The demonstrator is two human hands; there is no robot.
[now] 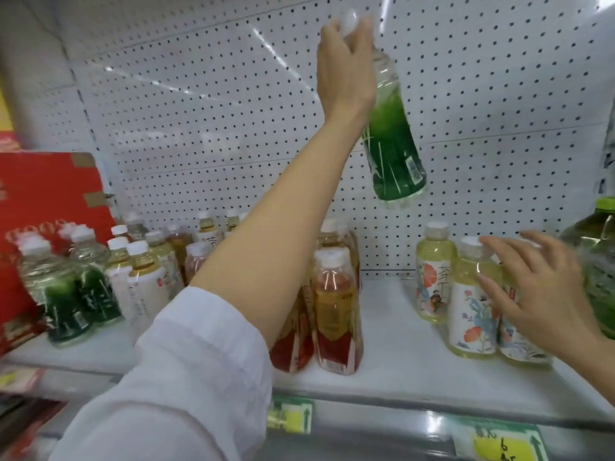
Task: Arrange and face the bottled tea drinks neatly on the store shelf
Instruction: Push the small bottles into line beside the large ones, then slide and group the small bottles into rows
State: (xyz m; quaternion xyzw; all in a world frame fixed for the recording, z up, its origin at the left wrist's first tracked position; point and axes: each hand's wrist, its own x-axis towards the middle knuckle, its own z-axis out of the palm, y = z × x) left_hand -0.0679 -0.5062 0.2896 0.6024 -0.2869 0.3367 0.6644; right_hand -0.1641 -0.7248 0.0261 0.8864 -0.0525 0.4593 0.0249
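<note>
My left hand (pixel 346 64) is raised high and grips a green-labelled tea bottle (pixel 394 141) by its white cap and neck; the bottle hangs in the air in front of the pegboard, tilted. My right hand (pixel 532 291) is spread open against the pale yellow floral-label bottles (pixel 471 304) at the right of the white shelf (pixel 392 361), touching them without gripping. Red-labelled bottles (pixel 336 314) stand mid-shelf, partly hidden by my left forearm. Green-labelled bottles (pixel 66 297) and several white-labelled ones (pixel 143 281) crowd the left end.
A red carton (pixel 50 194) stands at the far left of the shelf. A large green bottle (pixel 599 261) sits at the right edge. A white pegboard back wall (pixel 206 128) rises behind. Yellow price tags (pixel 289 417) hang on the shelf's front rail.
</note>
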